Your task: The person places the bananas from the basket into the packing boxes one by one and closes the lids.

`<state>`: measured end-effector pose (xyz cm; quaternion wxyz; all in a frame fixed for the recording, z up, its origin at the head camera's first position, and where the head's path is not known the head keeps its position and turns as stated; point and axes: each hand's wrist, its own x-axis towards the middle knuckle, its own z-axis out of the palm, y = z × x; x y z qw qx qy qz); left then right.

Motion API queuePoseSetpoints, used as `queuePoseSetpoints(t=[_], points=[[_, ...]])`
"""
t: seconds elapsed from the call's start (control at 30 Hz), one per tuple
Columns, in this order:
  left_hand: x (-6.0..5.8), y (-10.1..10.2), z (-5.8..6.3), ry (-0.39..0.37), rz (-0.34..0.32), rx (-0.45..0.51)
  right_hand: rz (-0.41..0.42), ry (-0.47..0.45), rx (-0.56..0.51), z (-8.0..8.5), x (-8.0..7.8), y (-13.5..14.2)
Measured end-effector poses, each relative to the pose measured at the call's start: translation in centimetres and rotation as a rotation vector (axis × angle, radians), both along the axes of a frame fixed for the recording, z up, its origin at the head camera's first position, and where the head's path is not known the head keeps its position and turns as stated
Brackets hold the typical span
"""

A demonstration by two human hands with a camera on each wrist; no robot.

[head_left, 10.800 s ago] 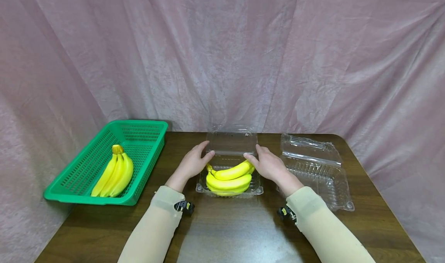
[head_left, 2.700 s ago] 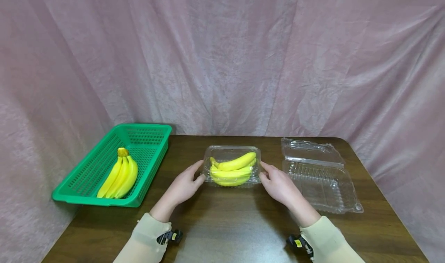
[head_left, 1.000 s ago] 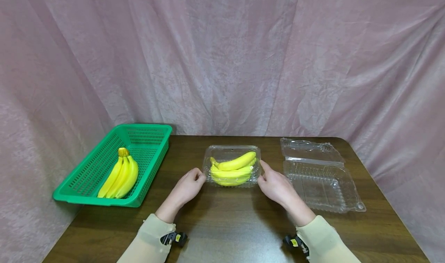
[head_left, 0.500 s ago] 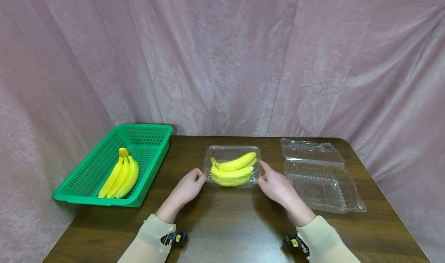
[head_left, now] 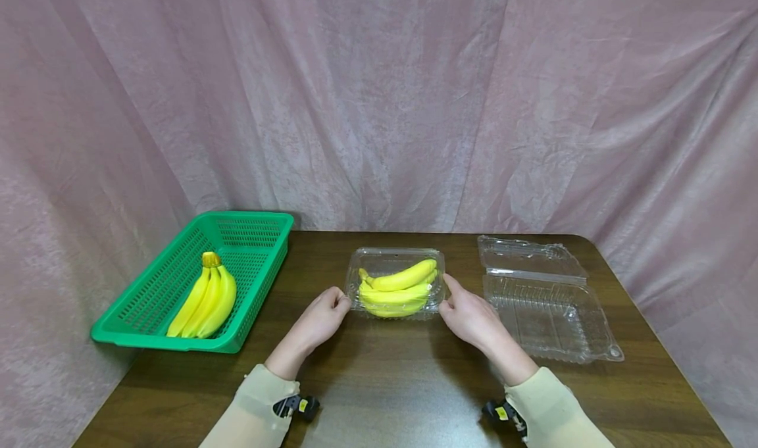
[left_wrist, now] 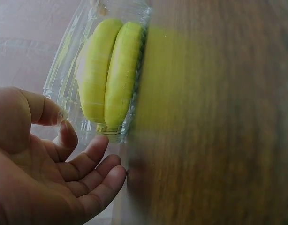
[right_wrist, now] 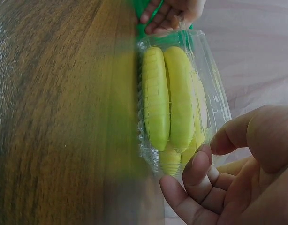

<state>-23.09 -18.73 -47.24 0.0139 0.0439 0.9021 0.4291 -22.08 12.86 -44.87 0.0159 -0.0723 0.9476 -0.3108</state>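
Observation:
A clear plastic clamshell box (head_left: 379, 256) stands in the middle of the table with its lid down. Inside lies a bunch of yellow bananas (head_left: 393, 298), stacked and seen through the plastic. At the box's front left corner, my left hand (head_left: 322, 318) pinches the rim between thumb and index finger. In the left wrist view, that hand's other fingers (left_wrist: 99, 185) are loosely bent beside the box's end. My right hand (head_left: 472, 315) pinches the front right corner the same way, thumb against index finger (right_wrist: 198, 166) in the right wrist view.
To the left sits a green plastic basket (head_left: 256, 323) with another bunch of bananas (head_left: 204, 297) in it. On the right, a second clear clamshell box (head_left: 551, 316) lies with its lid folded back. A pink curtain (head_left: 379, 106) hangs behind the wooden table (head_left: 379, 382).
The middle box's lid, upright at first, has come down over the bananas. Both hands have moved to its front corners, and the left fingers have closed into a pinch. The last second shows almost no movement.

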Motion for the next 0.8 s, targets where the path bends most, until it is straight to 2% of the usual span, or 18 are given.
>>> queuePoseSetpoints(t=[0.5, 0.67, 0.8], points=[[-0.12, -0.05, -0.05, -0.002, 0.011, -0.099, 0.002, -0.015, -0.004, 0.11, 0.19, -0.05], [-0.27, -0.16, -0.26, 0.023, 0.009, -0.135, -0.001, -0.011, 0.004, -0.05, 0.18, -0.02], [-0.31, -0.3, -0.32, 0.062, 0.031, -0.154, 0.005, 0.009, 0.012, -0.25, 0.03, 0.0]])
